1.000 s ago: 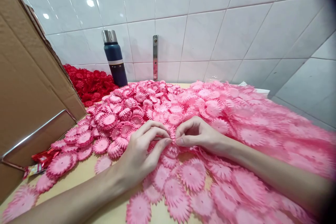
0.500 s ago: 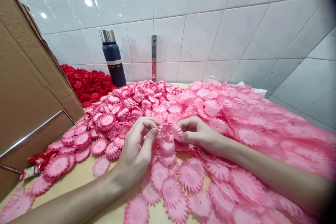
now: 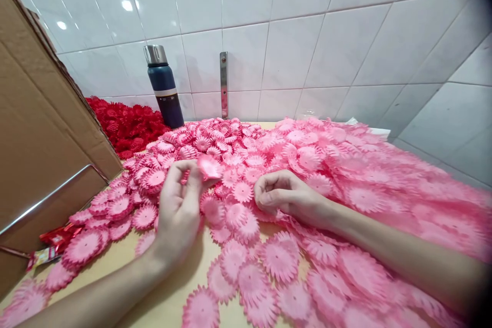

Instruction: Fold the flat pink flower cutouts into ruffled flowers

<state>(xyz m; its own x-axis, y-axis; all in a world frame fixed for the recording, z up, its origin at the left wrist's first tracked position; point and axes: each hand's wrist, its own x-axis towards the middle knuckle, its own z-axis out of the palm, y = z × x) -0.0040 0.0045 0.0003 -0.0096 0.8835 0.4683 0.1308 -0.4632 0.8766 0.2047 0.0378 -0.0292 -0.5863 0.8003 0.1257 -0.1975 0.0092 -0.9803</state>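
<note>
Pink cloth, it seems, is forming the flower [image 3: 209,166] we are holding in our left hand [image 3: 179,210]: thumb and fingers are closing on its edge. It is sitting before the pile [image 3: 154,177] in our view, well apart from our right hand [image 3: 282,195], whose fingers are curling inward; whether they are gripping anything, we are unable to say. Handling (judged): we are expecting it to be very light, soft, hardly slippery, its thin teeth creasing easily, so we are favouring a gentle pinch inside the rim. Appearance: it is showing a pale middle and pinker edge, somewhat blurred. Loose flowers [image 3: 280,256] on the table [image 3: 177,282] are showing toothed rims.
</note>
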